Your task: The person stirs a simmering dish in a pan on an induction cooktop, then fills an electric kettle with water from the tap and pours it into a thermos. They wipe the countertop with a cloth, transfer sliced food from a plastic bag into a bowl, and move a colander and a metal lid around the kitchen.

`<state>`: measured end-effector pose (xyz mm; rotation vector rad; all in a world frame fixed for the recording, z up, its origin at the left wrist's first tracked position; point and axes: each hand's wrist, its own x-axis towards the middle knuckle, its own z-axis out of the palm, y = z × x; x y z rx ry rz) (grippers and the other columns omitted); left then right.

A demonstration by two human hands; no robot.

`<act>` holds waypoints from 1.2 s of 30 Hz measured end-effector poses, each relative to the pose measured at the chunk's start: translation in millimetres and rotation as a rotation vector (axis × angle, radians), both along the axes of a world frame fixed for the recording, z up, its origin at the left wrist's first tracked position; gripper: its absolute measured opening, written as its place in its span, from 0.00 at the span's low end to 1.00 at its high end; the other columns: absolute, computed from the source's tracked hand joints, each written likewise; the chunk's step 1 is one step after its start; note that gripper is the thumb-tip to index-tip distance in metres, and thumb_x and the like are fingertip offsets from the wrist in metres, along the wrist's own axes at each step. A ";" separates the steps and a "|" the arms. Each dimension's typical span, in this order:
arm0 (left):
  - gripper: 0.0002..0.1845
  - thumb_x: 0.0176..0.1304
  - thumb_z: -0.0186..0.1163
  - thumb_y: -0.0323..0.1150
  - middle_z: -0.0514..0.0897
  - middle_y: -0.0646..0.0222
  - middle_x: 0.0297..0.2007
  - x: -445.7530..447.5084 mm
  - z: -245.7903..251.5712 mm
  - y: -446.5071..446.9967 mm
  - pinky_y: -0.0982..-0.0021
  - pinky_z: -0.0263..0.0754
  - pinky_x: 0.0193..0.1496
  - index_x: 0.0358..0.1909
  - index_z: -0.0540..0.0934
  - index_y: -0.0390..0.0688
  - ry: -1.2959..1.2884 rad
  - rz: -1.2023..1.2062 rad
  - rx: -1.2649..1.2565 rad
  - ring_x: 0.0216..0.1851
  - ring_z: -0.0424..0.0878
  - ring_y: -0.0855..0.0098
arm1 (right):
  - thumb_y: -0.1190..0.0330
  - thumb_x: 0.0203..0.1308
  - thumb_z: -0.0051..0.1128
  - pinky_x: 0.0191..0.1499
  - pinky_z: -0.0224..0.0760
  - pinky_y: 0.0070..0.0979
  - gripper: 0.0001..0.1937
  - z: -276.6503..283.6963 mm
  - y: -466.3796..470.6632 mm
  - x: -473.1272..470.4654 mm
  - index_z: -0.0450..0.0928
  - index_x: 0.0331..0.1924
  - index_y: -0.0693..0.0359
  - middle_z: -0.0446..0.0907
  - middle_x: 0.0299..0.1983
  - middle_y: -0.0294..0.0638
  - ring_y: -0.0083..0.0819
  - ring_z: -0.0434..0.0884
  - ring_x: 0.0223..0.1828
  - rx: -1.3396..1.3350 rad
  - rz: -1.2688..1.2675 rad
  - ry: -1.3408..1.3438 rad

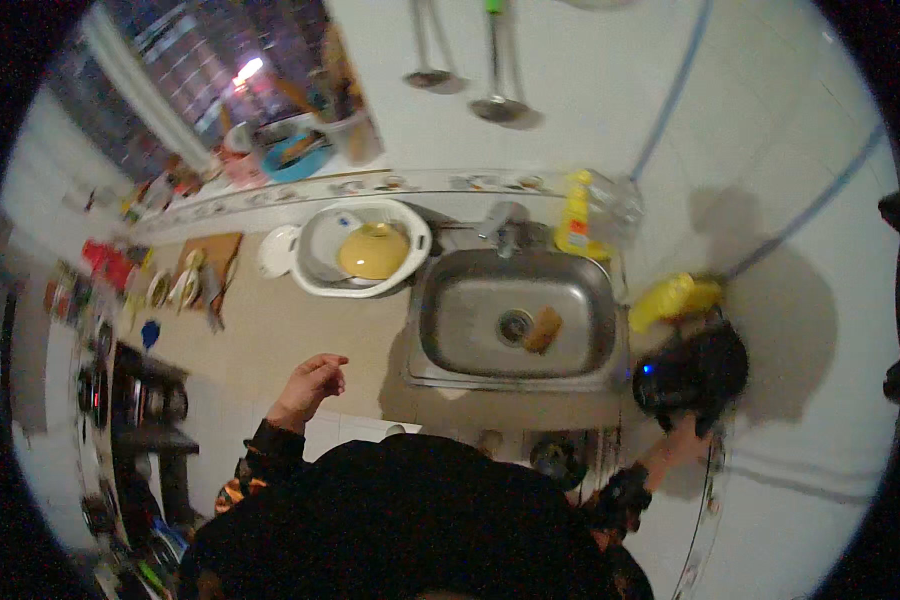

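My left hand [315, 385] hovers over the beige countertop [300, 322], its fingers loosely curled and nothing visible in it. At the right, my right hand [682, 442] is at the lower edge of a black appliance [694, 375] with a small blue light, seemingly on its handle; blur hides the exact grip. Between them lies a stainless steel sink [465, 322], with a brown sponge [544, 330] beside its drain. A white plastic basin [311, 274] holding an upturned yellow bowl [375, 251] stands left of the sink.
Behind the sink are a faucet [504, 225] and a yellow spray bottle [574, 217]. A yellow packet [675, 296] lies by the black appliance. A wooden cutting board [214, 259] with food and a knife is at the left. Two ladles [499, 109] hang on the wall.
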<state>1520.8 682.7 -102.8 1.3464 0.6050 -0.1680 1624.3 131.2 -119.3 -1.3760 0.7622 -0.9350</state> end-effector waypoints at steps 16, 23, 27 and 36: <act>0.13 0.68 0.54 0.34 0.80 0.70 0.29 -52.8 -45.9 40.9 0.74 0.72 0.36 0.49 0.77 0.38 -0.038 0.110 -0.040 0.30 0.77 0.76 | 0.75 0.43 0.57 0.44 0.75 0.34 0.21 24.3 2.1 -19.0 0.77 0.47 0.74 0.78 0.43 0.50 0.40 0.78 0.41 -0.146 0.155 -0.229; 0.20 0.69 0.53 0.42 0.82 0.66 0.41 -66.5 -66.2 69.5 0.73 0.72 0.45 0.55 0.74 0.39 -0.158 0.013 -0.080 0.40 0.79 0.74 | 0.81 0.44 0.59 0.45 0.75 0.32 0.17 60.9 128.2 -37.2 0.77 0.43 0.69 0.79 0.35 0.43 0.35 0.79 0.37 0.007 0.495 -0.321; 0.23 0.71 0.50 0.44 0.79 0.65 0.54 -57.2 -32.4 53.7 0.70 0.68 0.57 0.61 0.71 0.40 -0.235 -0.174 -0.061 0.54 0.76 0.72 | 0.82 0.43 0.59 0.43 0.73 0.29 0.18 59.9 195.8 -71.7 0.77 0.44 0.69 0.80 0.36 0.42 0.33 0.79 0.36 0.082 0.699 -0.371; 0.29 0.75 0.33 0.48 0.74 0.61 0.58 -92.3 12.8 111.6 0.68 0.60 0.65 0.63 0.67 0.37 -0.911 -0.172 0.219 0.60 0.69 0.69 | 0.81 0.40 0.67 0.51 0.78 0.44 0.35 41.7 386.8 -180.3 0.68 0.58 0.67 0.76 0.53 0.52 0.48 0.79 0.49 0.078 1.105 -0.213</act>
